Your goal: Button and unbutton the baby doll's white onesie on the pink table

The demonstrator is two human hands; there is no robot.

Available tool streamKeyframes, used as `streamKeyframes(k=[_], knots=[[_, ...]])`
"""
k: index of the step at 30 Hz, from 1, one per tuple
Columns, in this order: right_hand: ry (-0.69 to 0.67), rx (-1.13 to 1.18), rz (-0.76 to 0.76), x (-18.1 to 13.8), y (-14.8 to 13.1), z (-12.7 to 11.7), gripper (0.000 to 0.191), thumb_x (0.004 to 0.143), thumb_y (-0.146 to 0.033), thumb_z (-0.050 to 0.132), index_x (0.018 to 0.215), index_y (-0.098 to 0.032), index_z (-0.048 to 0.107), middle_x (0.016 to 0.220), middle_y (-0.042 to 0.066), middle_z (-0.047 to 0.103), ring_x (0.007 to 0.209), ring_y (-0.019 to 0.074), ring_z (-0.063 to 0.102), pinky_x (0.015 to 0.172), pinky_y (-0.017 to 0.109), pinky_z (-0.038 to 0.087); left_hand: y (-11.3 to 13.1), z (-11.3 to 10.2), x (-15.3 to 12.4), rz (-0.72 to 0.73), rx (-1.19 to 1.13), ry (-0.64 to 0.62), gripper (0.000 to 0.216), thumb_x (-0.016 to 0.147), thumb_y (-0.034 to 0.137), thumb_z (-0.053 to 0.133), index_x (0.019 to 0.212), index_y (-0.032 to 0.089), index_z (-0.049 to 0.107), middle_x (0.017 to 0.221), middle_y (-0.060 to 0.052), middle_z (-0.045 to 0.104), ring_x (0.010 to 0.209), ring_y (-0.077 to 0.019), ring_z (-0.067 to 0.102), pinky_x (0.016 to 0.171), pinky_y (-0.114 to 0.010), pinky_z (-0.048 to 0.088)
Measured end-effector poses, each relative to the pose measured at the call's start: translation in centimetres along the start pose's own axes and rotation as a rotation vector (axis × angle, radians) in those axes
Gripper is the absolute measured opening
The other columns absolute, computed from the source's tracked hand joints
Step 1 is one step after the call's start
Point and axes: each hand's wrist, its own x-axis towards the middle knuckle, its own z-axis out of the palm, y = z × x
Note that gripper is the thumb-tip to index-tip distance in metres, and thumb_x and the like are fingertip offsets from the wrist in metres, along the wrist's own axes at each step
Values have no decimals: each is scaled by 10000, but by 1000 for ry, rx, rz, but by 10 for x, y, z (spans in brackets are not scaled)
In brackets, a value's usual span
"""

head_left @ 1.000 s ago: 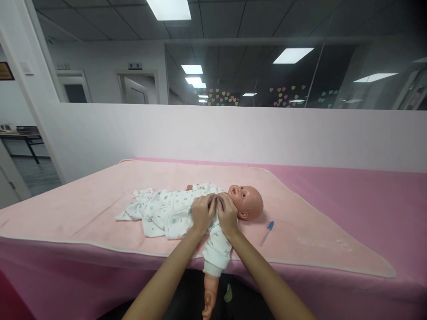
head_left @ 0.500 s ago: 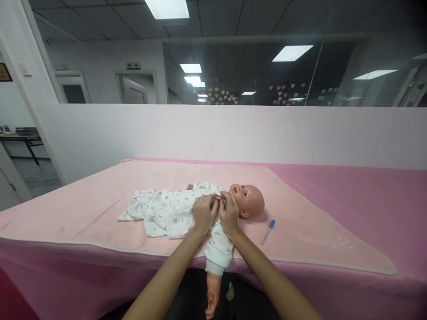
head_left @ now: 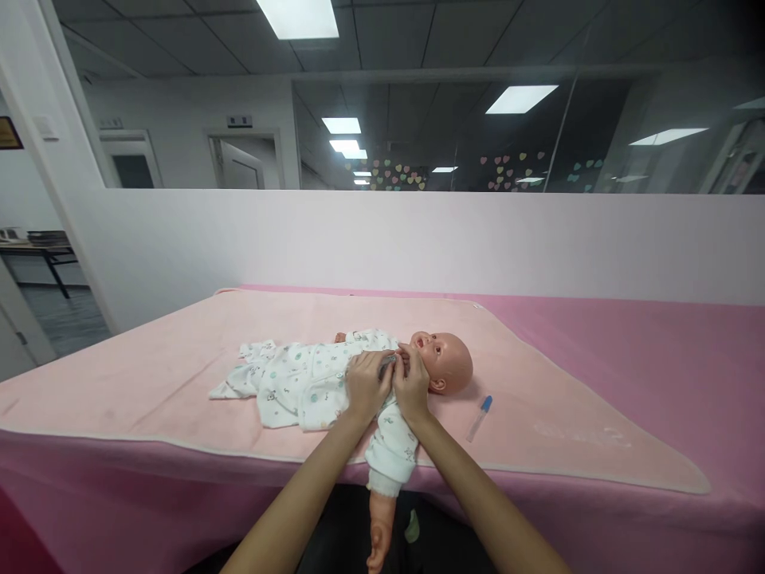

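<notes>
A baby doll (head_left: 451, 363) lies on its back, head to the right, in a white printed romper (head_left: 316, 379). My left hand (head_left: 367, 383) and my right hand (head_left: 411, 381) meet at the romper's neckline, just below the doll's chin. Both sets of fingers are closed in a pinch on the cloth there, fingertips almost touching; any fastener between them is too small to make out. One doll arm (head_left: 381, 526) in its white sleeve hangs over the table's near edge, between my forearms.
To the right of the doll's head lies a clear tube with a blue cap (head_left: 480, 416). A peach blanket (head_left: 179, 359) covers the pink padded table (head_left: 657, 359). Behind it rises a white half-wall (head_left: 418, 239) with glass above. A small green leaf-shaped piece (head_left: 412, 526) shows below the edge.
My fingers have shifted slightly at the neckline, the left ones lying a little flatter. The doll and the capped tube stay in place.
</notes>
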Motion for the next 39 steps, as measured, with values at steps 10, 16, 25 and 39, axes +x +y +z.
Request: streamKeyframes(k=[10, 16, 25, 39], knots=[[-45, -6, -19, 0, -6, -2, 191, 844, -168, 362, 928, -169, 533, 866, 69, 586, 829, 169, 547, 765, 333, 461, 0, 2, -1, -42, 32, 44, 131, 830, 242, 461, 870, 208, 581, 816, -12, 647, 802, -172, 545, 746, -313, 367], [-6, 0, -44, -1, -1, -1, 226, 850, -148, 309, 963, -176, 503, 900, 76, 560, 906, 181, 516, 816, 359, 433, -6, -7, 1, -97, 48, 176, 123, 810, 247, 483, 852, 196, 587, 813, -20, 650, 797, -173, 541, 781, -327, 358], [-1, 1, -29, -1, 2, 1, 219, 857, -172, 308, 940, -179, 510, 890, 76, 560, 899, 187, 515, 824, 376, 429, -24, -41, -10, -81, 62, -53, 174, 803, 212, 424, 860, 231, 587, 860, -20, 630, 842, -192, 521, 771, -337, 368], [-28, 17, -53, 0, -5, -3, 215, 854, -169, 323, 947, -180, 516, 874, 71, 566, 871, 185, 528, 792, 365, 442, -22, -43, -15, -108, -6, -80, 115, 798, 222, 414, 800, 208, 528, 811, -21, 596, 795, -176, 528, 738, -314, 392]])
